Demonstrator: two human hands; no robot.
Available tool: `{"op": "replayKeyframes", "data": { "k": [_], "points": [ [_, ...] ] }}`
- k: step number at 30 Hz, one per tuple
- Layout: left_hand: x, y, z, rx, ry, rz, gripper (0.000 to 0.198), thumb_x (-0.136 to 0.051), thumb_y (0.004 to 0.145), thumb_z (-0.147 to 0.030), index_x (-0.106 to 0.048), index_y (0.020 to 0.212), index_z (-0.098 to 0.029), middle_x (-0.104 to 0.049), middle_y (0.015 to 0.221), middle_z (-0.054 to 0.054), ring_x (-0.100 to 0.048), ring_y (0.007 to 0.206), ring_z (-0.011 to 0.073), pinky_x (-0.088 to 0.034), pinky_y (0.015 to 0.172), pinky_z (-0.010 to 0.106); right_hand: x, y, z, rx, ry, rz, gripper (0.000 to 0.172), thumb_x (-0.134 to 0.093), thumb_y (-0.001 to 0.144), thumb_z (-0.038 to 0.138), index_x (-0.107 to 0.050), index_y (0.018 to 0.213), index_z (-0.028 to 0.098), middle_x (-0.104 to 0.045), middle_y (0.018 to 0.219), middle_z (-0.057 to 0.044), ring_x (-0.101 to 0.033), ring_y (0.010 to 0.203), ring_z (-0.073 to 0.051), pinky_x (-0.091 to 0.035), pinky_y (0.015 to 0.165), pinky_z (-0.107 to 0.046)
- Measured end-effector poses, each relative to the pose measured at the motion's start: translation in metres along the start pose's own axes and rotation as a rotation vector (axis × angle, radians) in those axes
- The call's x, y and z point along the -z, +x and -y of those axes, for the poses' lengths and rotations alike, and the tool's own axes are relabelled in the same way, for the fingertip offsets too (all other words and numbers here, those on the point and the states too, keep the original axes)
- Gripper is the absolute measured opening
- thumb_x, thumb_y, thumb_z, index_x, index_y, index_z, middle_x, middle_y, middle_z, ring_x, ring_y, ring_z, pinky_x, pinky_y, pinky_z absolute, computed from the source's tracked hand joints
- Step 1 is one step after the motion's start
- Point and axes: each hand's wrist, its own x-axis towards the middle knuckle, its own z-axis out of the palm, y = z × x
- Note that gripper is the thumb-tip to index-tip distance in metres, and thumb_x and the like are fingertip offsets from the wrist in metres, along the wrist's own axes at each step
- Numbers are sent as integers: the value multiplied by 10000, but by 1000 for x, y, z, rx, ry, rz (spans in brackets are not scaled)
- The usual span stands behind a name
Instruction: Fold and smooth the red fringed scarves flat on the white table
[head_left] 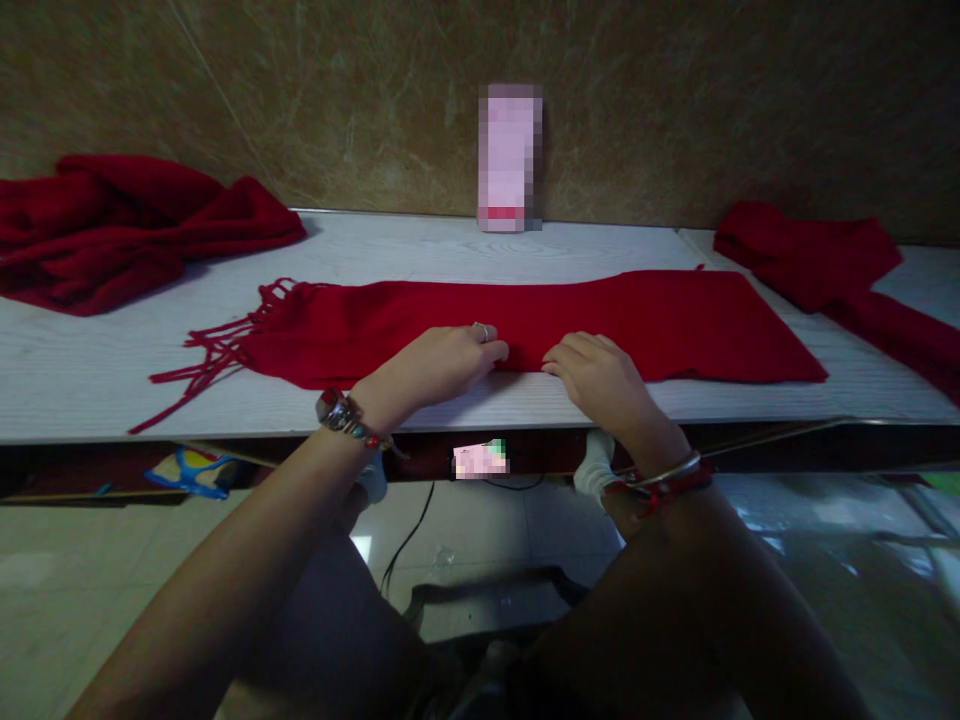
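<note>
A red scarf (420, 310) lies lengthwise on the white bench top, folded into a long strip, its fringe (225, 340) spread out at the left end. My left hand (446, 365) has its fingers curled onto the near edge of the scarf, around the middle. A short way to the right, my right hand (596, 375) grips the same edge with bent fingers. The fingertips of both hands are partly hidden. The right end of the scarf lies flat and ends in a slanted edge.
Crumpled red cloth (127, 230) lies at the back left, and more red cloth (810, 250) at the right. A blurred pink oblong thing (510, 160) leans against the brown marbled wall (337, 110). Below the white bench top (600, 245) are a blue-and-yellow thing (191, 472) and a cable (409, 545).
</note>
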Motion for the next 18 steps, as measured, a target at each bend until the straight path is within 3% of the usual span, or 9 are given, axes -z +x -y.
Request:
{"op": "replayKeyframes", "data": {
  "k": [11, 18],
  "points": [
    [2, 0, -1, -45, -68, 72, 214, -479, 842, -155, -633, 991, -151, -639, 975, 92, -608, 810, 192, -451, 621, 271, -1, -5, -2, 36, 115, 12, 168, -503, 892, 175, -640, 795, 174, -635, 789, -63, -533, 777, -205, -385, 722, -319],
    [-4, 0, -3, -162, -184, -11, 299, -474, 851, -182, -621, 1110, -164, -630, 1143, 89, -566, 1034, 205, -443, 883, 332, 2, -10, -5, 89, 154, 35, 221, -468, 885, 117, -678, 844, 170, -642, 820, -71, -536, 783, -198, -400, 725, -314]
  ]
}}
